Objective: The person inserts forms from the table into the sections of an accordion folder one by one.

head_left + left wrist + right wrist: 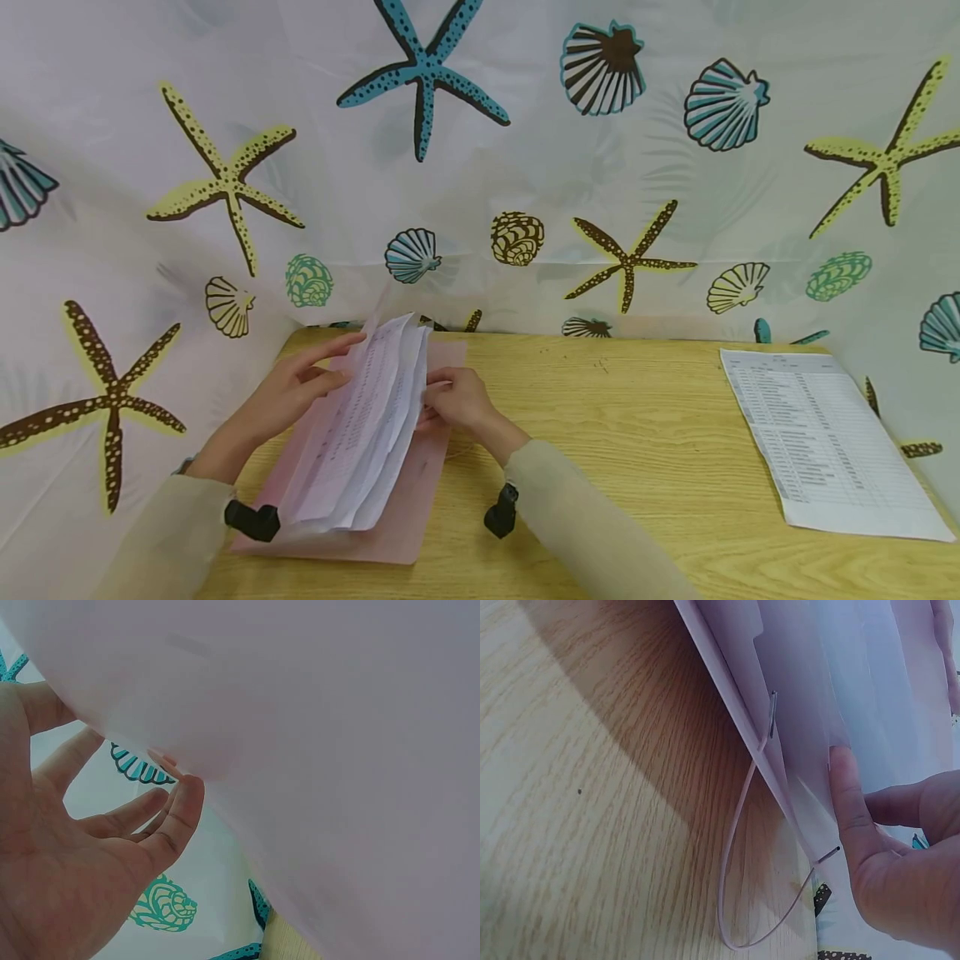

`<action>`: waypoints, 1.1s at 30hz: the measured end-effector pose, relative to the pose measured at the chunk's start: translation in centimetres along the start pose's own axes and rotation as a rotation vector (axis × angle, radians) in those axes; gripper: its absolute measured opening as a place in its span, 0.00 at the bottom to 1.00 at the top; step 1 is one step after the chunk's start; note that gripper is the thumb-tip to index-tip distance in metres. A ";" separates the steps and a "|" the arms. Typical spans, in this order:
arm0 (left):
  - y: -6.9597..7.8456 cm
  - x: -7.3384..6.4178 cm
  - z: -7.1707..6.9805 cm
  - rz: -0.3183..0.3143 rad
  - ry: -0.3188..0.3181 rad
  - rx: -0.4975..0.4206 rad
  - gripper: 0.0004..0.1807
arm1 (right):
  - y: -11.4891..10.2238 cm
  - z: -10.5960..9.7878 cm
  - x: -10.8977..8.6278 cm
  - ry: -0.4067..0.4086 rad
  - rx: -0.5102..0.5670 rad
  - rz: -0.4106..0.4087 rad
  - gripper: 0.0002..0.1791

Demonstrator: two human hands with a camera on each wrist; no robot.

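Head view: a pink card folder [408,510] lies on the yellow wood-grain bench [585,408], a white printed page [817,442] well apart rightward. Left wrist view: the left hand [75,862], fingers loose, touches the folder's raised pink cover [300,765], which blocks the sightline. Right wrist view: the right hand's [911,859] fingers seemingly pinch white paper sheets [862,682], which could slip if it slackens; a thin cord [739,947] could snag.

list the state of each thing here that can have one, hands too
folder: open, one cover raised
papers: inside the folder, tilted up, edges fanned apart
cord: hanging in a loop, both metal ends at the folder
single sheet: flat on the table, printed side up
left hand: touching the raised cover
right hand: pinching the papers' edge
curtain: hanging behind the table
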State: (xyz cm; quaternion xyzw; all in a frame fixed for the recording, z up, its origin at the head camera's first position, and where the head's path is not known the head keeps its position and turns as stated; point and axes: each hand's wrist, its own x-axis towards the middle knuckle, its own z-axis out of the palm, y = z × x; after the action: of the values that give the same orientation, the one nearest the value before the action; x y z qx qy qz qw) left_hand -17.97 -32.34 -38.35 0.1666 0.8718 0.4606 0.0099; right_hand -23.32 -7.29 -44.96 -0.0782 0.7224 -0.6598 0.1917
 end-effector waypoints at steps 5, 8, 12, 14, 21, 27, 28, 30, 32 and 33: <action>0.0 0.2 0.1 0.000 -0.003 -0.007 0.29 | -0.2 -0.4 -0.1 -0.002 0.034 0.023 0.16; -0.1 0.2 0.1 -0.005 -0.002 -0.002 0.29 | -0.1 -0.8 -0.2 0.000 0.046 0.023 0.16; -0.1 0.3 0.2 -0.009 0.003 0.014 0.29 | 0.0 -1.7 -0.4 0.000 0.057 0.026 0.17; -0.2 0.3 0.2 -0.007 0.004 0.019 0.29 | 0.0 -2.3 -0.5 -0.003 0.069 0.033 0.18; 0.1 0.4 0.4 -0.020 0.003 0.046 0.29 | 0.8 -5.2 -1.3 0.005 0.079 0.031 0.20; 0.2 0.4 0.5 -0.036 -0.006 0.050 0.30 | 1.3 -8.2 -2.2 0.048 0.092 0.055 0.19; 0.1 0.4 0.5 -0.038 -0.009 0.048 0.30 | 1.4 -8.8 -2.3 0.059 0.095 0.057 0.20; 0.1 0.5 0.6 -0.041 -0.011 0.046 0.30 | 1.4 -9.8 -2.6 0.085 0.100 0.067 0.20; 0.0 0.5 0.6 -0.044 -0.009 0.048 0.30 | 1.4 -10.8 -2.8 0.112 0.099 0.068 0.20; 0.0 0.5 0.7 -0.046 -0.006 0.048 0.30 | 1.3 -11.3 -2.9 0.127 0.096 0.068 0.20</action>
State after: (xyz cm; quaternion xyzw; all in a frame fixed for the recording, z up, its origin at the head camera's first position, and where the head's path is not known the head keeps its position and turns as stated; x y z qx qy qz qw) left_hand -18.31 -31.66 -38.64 0.1481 0.8862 0.4387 0.0192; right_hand -24.80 4.36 -45.14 -0.0023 0.7027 -0.6906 0.1711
